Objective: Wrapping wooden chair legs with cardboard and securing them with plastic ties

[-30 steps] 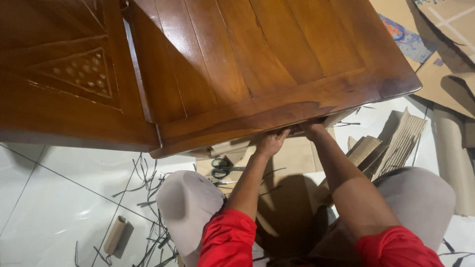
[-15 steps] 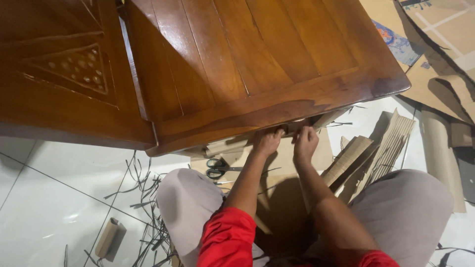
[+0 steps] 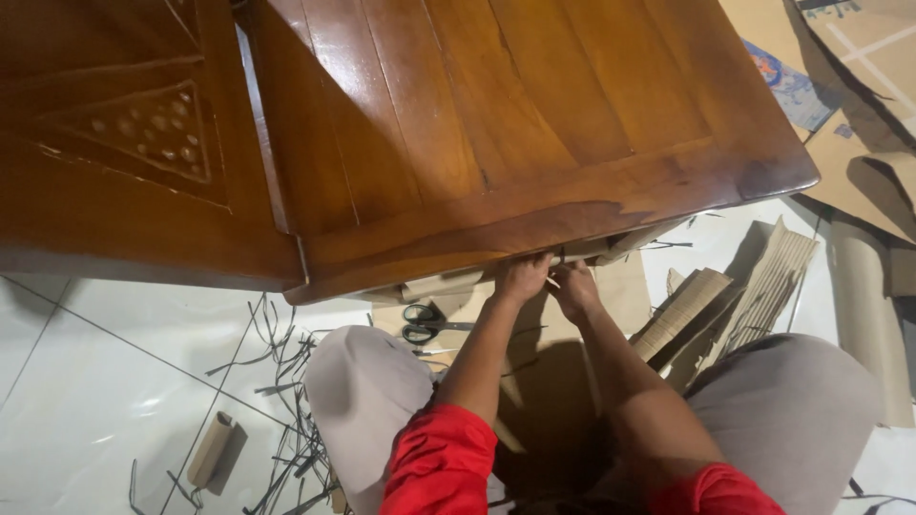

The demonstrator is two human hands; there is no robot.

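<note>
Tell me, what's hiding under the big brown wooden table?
Under the wooden table edge, cardboard pieces poke out, and the left hand and right hand reach in. Their fingertips and anything deeper are covered by the tabletop.

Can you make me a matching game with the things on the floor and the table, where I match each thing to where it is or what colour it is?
Things:
1. scissors
2. cardboard tube
3. wooden table
4. sleeves

Descriptions:
A. red
B. glossy brown, above both hands
C. lying on the white tiles at lower left, among dark strips
D. on flat cardboard just left of the left hand

Pairs: 1-D, 2-C, 3-B, 4-A
</note>
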